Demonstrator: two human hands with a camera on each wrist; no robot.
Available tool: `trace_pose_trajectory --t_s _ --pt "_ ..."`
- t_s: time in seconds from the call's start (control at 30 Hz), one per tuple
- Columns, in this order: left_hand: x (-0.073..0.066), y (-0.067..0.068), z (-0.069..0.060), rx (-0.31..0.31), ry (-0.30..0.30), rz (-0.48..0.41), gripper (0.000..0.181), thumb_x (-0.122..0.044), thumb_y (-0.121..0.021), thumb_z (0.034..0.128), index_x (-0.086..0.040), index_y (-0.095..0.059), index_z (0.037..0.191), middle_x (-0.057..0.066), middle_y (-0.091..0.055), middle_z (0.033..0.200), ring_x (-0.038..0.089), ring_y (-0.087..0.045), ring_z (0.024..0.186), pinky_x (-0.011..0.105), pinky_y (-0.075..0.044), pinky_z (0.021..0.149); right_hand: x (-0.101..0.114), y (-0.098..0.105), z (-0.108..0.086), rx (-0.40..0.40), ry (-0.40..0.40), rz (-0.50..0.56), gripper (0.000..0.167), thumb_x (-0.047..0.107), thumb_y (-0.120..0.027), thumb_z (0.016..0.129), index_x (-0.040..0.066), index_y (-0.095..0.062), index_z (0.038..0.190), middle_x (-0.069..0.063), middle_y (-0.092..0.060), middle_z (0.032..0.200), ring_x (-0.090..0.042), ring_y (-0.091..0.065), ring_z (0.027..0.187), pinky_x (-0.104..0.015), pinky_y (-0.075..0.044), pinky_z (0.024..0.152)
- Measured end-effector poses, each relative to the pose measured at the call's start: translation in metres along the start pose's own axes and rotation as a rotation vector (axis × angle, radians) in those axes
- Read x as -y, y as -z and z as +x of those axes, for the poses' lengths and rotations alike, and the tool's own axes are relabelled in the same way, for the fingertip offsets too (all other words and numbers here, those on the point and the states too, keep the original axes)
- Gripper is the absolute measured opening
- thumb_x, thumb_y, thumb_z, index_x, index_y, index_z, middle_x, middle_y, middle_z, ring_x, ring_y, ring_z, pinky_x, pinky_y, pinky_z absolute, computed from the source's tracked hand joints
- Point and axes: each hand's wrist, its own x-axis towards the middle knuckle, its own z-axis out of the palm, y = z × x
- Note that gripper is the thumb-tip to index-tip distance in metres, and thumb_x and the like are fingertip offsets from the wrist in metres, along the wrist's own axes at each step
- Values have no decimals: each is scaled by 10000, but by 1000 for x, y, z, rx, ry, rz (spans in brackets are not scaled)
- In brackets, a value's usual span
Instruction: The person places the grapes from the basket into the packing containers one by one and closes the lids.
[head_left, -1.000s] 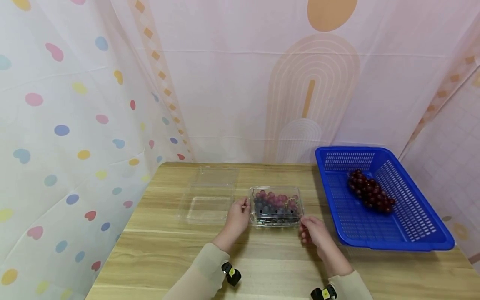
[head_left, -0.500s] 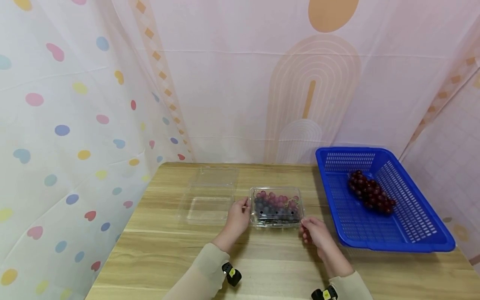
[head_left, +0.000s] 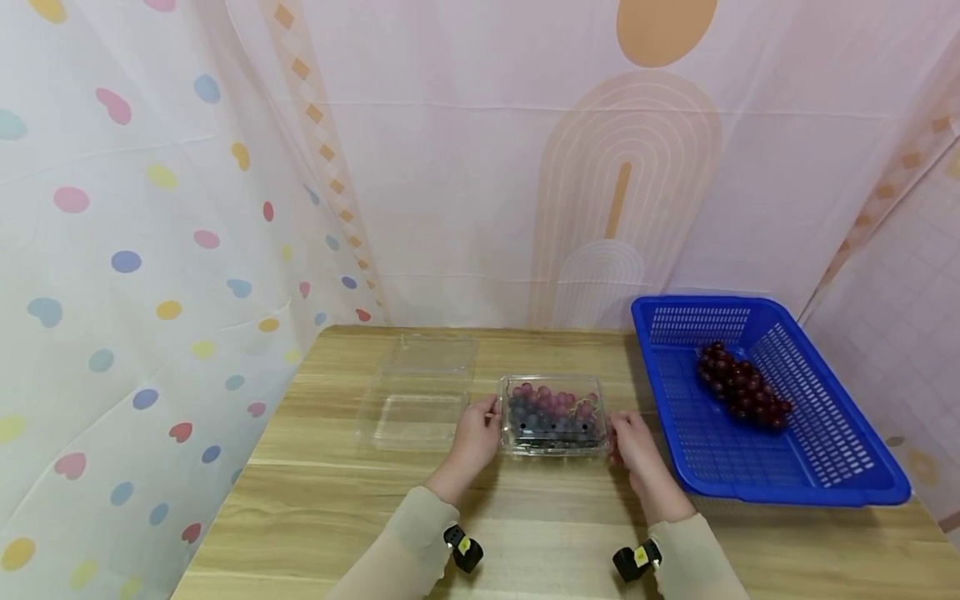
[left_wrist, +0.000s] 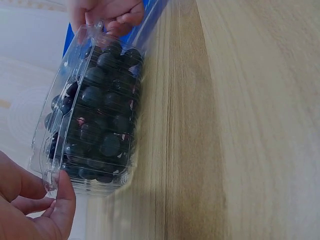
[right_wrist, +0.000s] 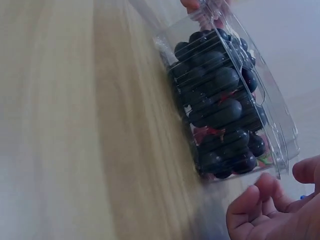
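A lidded clear plastic clamshell box (head_left: 553,414) of dark and reddish grapes (head_left: 551,402) stands on the wooden table. Its front wall shows dark grapes (left_wrist: 95,110) in the left wrist view. At the left front corner, my left hand (head_left: 477,433) pinches the box's rim between thumb and finger; its thumb and fingers (left_wrist: 64,200) show closely in the left wrist view. My right hand (head_left: 637,446) is beside the right side of the box. In the right wrist view, its loosely bent fingers (right_wrist: 250,202) and thumb are near the corner, apart from each other.
An open clear plastic clamshell (head_left: 420,400) lies left of the grape box. On the right stands a blue perforated basket (head_left: 678,454) holding a bunch of dark red grapes (head_left: 742,387). A patterned curtain (head_left: 465,208) hangs behind the wooden table (head_left: 540,517).
My right hand has shifted from the box's front right corner slightly forward and outward along its right side. The left hand and the box have stayed in place.
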Motion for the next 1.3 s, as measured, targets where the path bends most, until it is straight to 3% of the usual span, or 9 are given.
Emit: trace_pose_trajectory --t_s 0.37,0.43,0.53,0.63,0.73,0.83,1.0,1.13,1.3 --pt "-4 8 -7 26 7 1 398 -6 -518 917 164 -475 1275 228 -613 1067 359 -616 997 409 -542 843 3 -6 9 -52 22 -51 359 208 -368 1011 -66 -459 1224 -89 -495 907 -90 -447 637 -239 -408 579" --pt "-5 14 -11 69 8 20 427 -34 -517 920 179 -450 1284 230 -619 1060 351 -620 980 408 -547 825 3 -7 9 -53 25 -53 359 212 -365 1010 -64 -452 1224 -113 -496 951 -89 -447 654 -240 -410 583" --pt "-7 23 -20 165 42 37 479 -71 -514 921 188 -407 1309 220 -637 1018 261 -635 804 343 -557 691 3 -8 9 -55 25 -59 359 214 -362 1010 -62 -448 1224 -152 -493 1007 -95 -447 678 -241 -410 589" --pt "-10 29 -30 288 110 -5 449 -112 -491 951 170 -435 1296 166 -628 792 167 -556 567 320 -523 531 4 -7 8 -56 28 -67 359 213 -365 1012 -65 -449 1223 -183 -486 1060 -100 -451 703 -238 -411 589" --pt "-13 28 -37 359 187 -45 368 -175 -452 989 133 -527 1177 104 -554 639 130 -478 468 326 -500 472 5 -7 8 -53 29 -74 366 210 -365 1015 -69 -445 1239 -207 -473 1111 -119 -461 747 -234 -406 594" --pt "-12 24 -40 364 231 -76 322 -192 -426 1001 96 -569 1013 76 -542 622 124 -500 476 274 -493 460 5 -7 8 -52 35 -80 373 207 -365 1015 -74 -446 1246 -226 -465 1146 -142 -472 794 -230 -412 600" --pt "-7 18 -38 360 314 -210 275 -161 -402 996 71 -542 946 37 -534 664 94 -515 513 168 -434 434 4 -6 9 -49 33 -85 371 207 -362 1013 -71 -451 1242 -215 -472 1131 -128 -465 755 -231 -415 590" --pt "-6 16 -35 367 340 -292 251 -134 -380 994 60 -512 903 16 -501 641 77 -478 509 146 -396 428 3 -6 10 -51 32 -56 349 192 -369 1015 -76 -452 1223 -165 -490 1025 -91 -444 650 -228 -408 567" --pt "-6 14 -34 343 338 -312 235 -113 -379 994 57 -504 891 -4 -476 629 62 -431 502 137 -373 425 3 -7 10 -52 37 -47 328 183 -376 1014 -73 -458 1203 -144 -489 999 -84 -439 649 -227 -410 566"
